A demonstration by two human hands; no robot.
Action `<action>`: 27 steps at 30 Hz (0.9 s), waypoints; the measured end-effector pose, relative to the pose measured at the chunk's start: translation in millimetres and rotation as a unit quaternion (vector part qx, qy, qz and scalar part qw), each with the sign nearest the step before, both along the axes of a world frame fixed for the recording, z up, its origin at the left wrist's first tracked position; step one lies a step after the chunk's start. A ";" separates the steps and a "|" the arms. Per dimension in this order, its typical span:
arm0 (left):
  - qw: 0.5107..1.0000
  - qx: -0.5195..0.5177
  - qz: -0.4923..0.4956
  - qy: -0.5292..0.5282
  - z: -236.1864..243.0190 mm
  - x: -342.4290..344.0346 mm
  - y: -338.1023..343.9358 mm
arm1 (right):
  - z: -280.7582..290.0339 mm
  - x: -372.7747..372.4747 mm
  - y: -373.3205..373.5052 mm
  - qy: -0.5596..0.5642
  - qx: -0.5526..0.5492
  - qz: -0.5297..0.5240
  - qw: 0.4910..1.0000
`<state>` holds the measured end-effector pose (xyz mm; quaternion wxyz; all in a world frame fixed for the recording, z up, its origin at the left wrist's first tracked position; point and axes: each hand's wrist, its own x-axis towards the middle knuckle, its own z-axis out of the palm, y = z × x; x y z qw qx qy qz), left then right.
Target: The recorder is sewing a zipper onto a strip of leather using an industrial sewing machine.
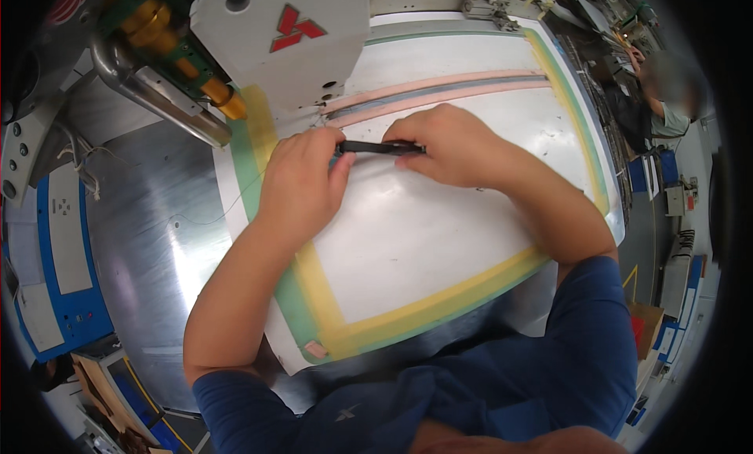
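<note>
A short, narrow black piece (378, 147), perhaps a strip of fabric or a strap, spans the gap between my two hands. Its left end is pinched by my left hand (300, 179), just below the white machine head. My right hand (453, 146) grips the other end between thumb and fingers. Both hands are over a white template board (392, 242) bordered with yellow and green tape. Beyond them runs a long grey slot (439, 91) with pink strips along both sides. My fingers hide the ends of the black piece.
The sewing machine's white head (282, 46) overhangs the board's far left. Beside it slants a metal tube (169, 97). A thin thread (200, 221) trails over the metal table (149, 242). A blue-framed panel (70, 258) stands left; another person (671, 93) is at far right.
</note>
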<state>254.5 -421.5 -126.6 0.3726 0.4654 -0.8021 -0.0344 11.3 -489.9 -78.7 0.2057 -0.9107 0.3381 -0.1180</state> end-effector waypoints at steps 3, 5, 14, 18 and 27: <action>0.994 0.082 0.069 -0.030 -3.2 9.6 -7.3 | -5.6 4.1 -21.6 0.028 -0.050 -0.005 0.998; 0.986 0.109 0.121 -0.023 -12.1 14.5 -11.0 | 2.3 12.9 -39.2 0.026 -0.110 0.027 0.993; 0.986 0.075 0.148 -0.007 -23.1 20.3 -26.0 | -39.8 31.4 -59.9 -0.036 -0.206 0.082 0.974; 0.983 0.034 0.154 -0.093 -22.9 22.0 -27.1 | -46.1 25.8 -67.9 -0.034 -0.192 0.074 0.978; 0.983 0.031 0.117 -0.140 -18.5 14.1 -23.8 | -57.0 30.4 -69.1 -0.064 -0.170 0.093 0.979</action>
